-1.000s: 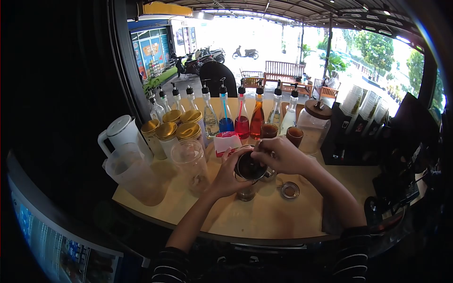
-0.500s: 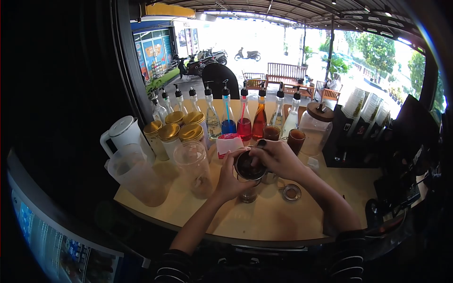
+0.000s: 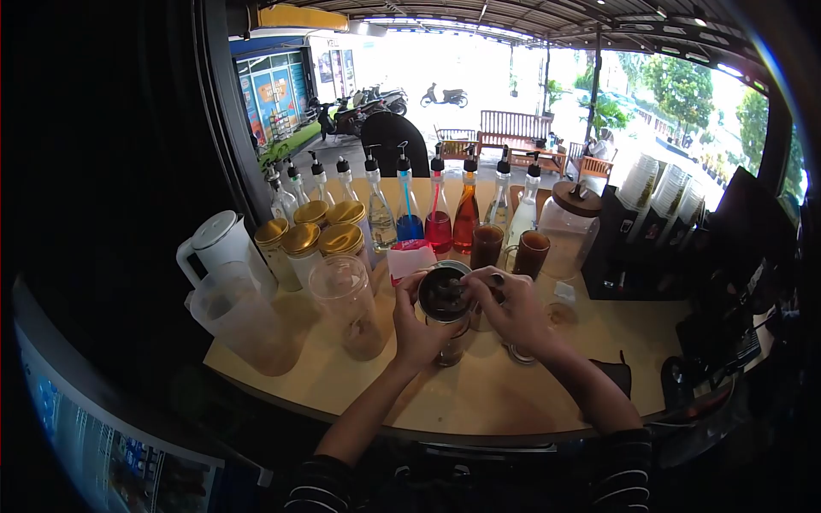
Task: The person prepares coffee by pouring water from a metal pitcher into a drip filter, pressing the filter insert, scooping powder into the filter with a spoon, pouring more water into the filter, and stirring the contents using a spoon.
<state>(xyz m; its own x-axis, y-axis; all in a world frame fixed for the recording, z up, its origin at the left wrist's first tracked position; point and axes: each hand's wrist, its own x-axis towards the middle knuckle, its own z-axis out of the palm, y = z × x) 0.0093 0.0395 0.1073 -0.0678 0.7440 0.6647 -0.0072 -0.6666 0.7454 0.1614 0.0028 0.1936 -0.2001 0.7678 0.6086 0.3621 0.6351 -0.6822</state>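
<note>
Both my hands are at a round metal-rimmed cup with a dark inside (image 3: 444,299), above a clear glass (image 3: 451,352) on the counter. My left hand (image 3: 416,329) is wrapped round the cup's left side. My right hand (image 3: 510,312) has its fingers pinched together at the cup's right rim; whatever they hold inside is too dark to make out. Just behind stand two glasses of brown drink, one (image 3: 487,245) left of the other (image 3: 531,254). A small metal dish (image 3: 520,353) is partly covered by my right hand.
Pump bottles of coloured syrup (image 3: 439,227) line the counter's back. To the left stand gold-lidded jars (image 3: 342,239), a white pitcher (image 3: 224,244), a translucent jug (image 3: 239,316) and a clear plastic container (image 3: 346,308). A wood-lidded jar (image 3: 569,231) and black cup holder (image 3: 637,256) stand right.
My right hand has shifted right and down from above the cup to its right rim, so more of the dark inside shows. It now partly covers the small metal dish.
</note>
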